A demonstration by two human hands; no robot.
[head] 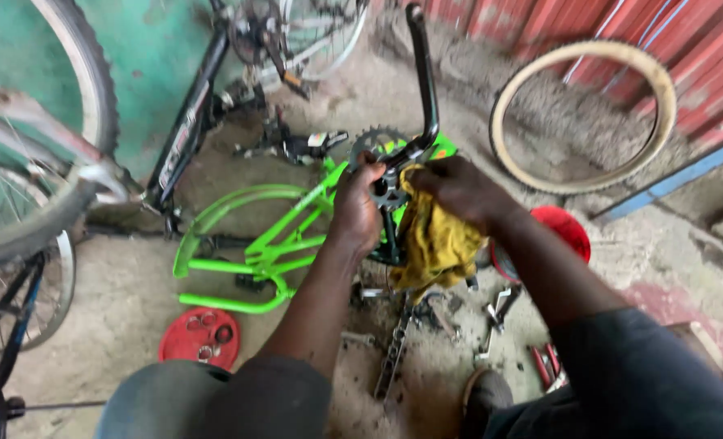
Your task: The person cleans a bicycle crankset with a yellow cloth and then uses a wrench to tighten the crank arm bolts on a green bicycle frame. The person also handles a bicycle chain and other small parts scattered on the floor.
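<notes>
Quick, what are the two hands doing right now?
Left hand: closed around the black crank by the chainring.
Right hand: closed, holding a yellow rag against it.

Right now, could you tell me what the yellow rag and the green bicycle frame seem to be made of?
Yellow rag: soft woven cloth, it seems; it drapes in limp folds, grimy.
Green bicycle frame: probably metal tubing under glossy bright paint; rigid curved tubes with sheen.

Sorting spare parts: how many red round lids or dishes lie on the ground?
2: a red lid left of the left hand's forearm, a red dish behind the right forearm; others may be hidden.
</notes>
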